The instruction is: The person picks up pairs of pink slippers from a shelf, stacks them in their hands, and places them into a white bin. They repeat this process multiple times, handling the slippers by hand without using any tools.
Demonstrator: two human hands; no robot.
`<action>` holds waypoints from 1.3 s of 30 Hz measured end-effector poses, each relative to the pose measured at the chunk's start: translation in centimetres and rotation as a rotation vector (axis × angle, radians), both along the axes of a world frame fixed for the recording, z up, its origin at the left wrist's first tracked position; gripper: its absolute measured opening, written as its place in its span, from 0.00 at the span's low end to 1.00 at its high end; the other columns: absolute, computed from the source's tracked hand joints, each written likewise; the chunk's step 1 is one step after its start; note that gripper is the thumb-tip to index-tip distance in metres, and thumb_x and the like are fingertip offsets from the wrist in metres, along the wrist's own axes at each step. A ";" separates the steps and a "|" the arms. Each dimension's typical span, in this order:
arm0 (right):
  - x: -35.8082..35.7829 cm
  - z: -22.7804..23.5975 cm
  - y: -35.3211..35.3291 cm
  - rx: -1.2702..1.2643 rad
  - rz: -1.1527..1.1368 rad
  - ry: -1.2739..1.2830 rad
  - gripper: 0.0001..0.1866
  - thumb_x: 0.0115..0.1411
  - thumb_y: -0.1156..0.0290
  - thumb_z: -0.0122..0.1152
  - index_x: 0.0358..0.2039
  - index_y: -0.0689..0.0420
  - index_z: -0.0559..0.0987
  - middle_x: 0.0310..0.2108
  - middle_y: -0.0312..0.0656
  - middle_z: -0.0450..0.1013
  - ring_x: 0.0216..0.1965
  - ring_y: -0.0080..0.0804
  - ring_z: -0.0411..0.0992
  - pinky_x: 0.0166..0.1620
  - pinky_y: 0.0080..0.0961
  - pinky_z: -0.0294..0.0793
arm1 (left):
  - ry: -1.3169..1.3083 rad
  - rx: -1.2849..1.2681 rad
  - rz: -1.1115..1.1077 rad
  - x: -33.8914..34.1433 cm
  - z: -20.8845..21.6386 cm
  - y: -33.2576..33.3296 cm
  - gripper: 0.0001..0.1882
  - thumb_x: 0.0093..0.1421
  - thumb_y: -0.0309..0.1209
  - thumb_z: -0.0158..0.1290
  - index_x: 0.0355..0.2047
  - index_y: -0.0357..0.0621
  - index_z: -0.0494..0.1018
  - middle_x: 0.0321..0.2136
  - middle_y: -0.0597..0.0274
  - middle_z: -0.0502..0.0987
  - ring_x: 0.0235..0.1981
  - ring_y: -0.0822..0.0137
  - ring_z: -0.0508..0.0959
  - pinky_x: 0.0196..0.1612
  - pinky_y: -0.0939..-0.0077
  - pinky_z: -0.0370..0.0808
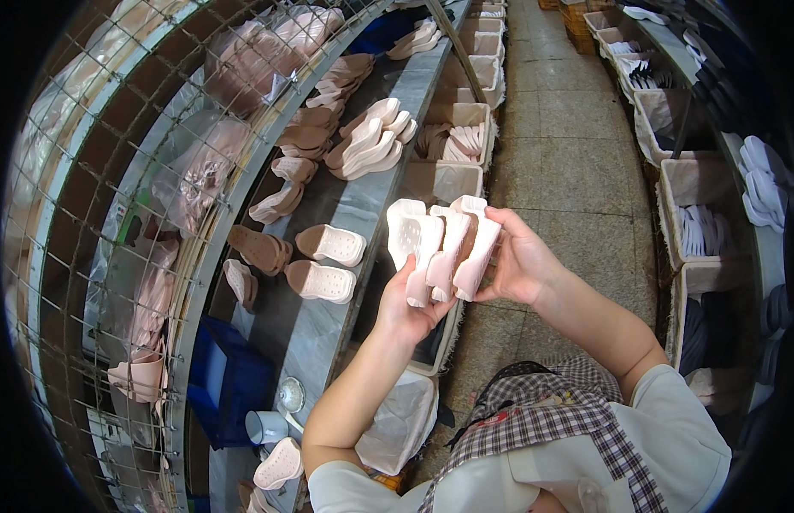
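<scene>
Flanking bench point(350, 198): nine o'clock.
Sole stack point(448, 248): centre, held aloft; step seems to be holding pieces together.
Right hand point(525, 261): three o'clock, fingers clamped on stack.
Left hand point(405, 309): seven o'clock, likewise clamped.
Grip: next move likely calls for even pressure.

A narrow aisle runs away toward the top, its floor point(576, 154) laid with grey-brown tiles whose joints show as thin lines. Along the left stands a long desk point(308, 339) with a grey, marble-patterned top; a slanting post point(456, 51) crosses its far part. Farther left, wire mesh point(72, 162) covers a rack with a grey edge point(211, 248). Pale baskets point(441, 181) line the aisle beside the desk, and a grey shelf point(668, 43) runs along the right. Orange crates point(578, 30) stand far off. Light is brightest mid-aisle.
</scene>
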State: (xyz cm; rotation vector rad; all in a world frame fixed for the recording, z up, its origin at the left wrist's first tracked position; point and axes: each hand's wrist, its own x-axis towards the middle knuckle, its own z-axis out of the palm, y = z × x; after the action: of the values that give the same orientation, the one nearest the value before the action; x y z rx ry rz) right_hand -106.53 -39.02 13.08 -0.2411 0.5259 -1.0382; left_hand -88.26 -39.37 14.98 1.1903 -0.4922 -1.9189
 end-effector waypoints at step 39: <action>1.3 -3.5 4.0 -0.823 -0.011 0.125 0.53 0.46 0.59 0.63 0.65 0.64 0.43 0.63 0.51 0.49 0.64 0.39 0.50 0.65 0.35 0.48 | 0.283 -0.599 0.008 3.6 -8.6 1.8 0.30 0.61 0.35 0.51 0.60 0.37 0.54 0.54 0.52 0.66 0.53 0.60 0.70 0.53 0.66 0.71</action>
State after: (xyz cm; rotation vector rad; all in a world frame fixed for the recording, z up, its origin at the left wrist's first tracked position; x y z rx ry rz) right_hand -105.27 -35.02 9.56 -1.0349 0.1831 -1.2142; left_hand -84.67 -37.57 6.39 0.5262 -0.8282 -1.7163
